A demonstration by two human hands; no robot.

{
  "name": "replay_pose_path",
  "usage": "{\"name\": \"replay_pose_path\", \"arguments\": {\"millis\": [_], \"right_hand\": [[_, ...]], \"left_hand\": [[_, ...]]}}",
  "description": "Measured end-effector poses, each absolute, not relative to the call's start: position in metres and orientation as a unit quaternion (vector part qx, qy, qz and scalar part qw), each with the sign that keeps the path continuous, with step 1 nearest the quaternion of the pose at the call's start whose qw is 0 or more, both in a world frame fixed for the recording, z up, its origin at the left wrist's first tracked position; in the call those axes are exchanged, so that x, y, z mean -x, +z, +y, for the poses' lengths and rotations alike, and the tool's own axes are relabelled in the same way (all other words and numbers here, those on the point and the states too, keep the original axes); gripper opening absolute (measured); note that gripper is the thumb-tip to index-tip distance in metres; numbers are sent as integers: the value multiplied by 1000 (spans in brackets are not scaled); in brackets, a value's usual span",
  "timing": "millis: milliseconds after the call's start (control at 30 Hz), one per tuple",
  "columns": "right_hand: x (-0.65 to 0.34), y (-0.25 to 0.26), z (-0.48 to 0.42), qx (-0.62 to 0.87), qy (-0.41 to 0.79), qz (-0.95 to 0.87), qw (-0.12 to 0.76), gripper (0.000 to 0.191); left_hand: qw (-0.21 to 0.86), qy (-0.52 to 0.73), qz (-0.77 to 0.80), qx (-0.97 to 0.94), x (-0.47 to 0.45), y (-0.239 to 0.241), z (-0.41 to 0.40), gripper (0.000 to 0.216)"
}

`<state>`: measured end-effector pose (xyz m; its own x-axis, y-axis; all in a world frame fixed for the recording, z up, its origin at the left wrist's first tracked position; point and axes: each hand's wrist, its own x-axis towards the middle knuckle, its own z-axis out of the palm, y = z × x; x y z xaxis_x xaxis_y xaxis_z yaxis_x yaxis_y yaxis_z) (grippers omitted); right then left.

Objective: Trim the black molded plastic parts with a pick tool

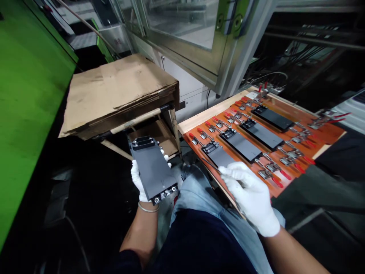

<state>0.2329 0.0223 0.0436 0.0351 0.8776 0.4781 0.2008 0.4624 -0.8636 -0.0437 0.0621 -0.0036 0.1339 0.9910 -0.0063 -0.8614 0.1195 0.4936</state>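
Note:
My left hand (137, 180), in a white glove, is wrapped round a dark grey rectangular panel (152, 165) from beneath, its fingertips showing along the far edge. Black slotted parts sit at the panel's top end, and round metal-ringed fittings show at its lower end. In front of my lap on the right, my gloved right hand (248, 190) pinches a thin dark rod-like tool (210, 164) that points left. Beside this hand lies an orange fixture board (209, 127) bearing several similar panels, the nearest panel (218, 155) partly hidden behind my fingers.
Toggle clamps with red handles (276, 182) line both sides of the board. A cardboard-topped stand (122, 87) is ahead to the left, with a cardboard box (162, 137) below its top. Behind stands a machine with a windowed door (182, 49); a green machine panel (25, 95) is at left.

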Motion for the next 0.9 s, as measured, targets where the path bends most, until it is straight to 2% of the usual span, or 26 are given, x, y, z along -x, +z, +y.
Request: {"name": "replay_pose_path", "arguments": {"millis": [367,600,800,900], "right_hand": [[-205,43,12,395,297,-707,505,30],[-190,51,22,409,300,-714,482,24],[-187,37,27,451,315,-702,453,24],[-179,30,23,468,355,-665,461,22]], "left_hand": [[654,716,145,-199,36,34,84,74],[629,725,143,-242,38,43,97,71],[600,737,199,-240,28,51,103,74],[553,767,224,-238,20,57,106,70]]}}
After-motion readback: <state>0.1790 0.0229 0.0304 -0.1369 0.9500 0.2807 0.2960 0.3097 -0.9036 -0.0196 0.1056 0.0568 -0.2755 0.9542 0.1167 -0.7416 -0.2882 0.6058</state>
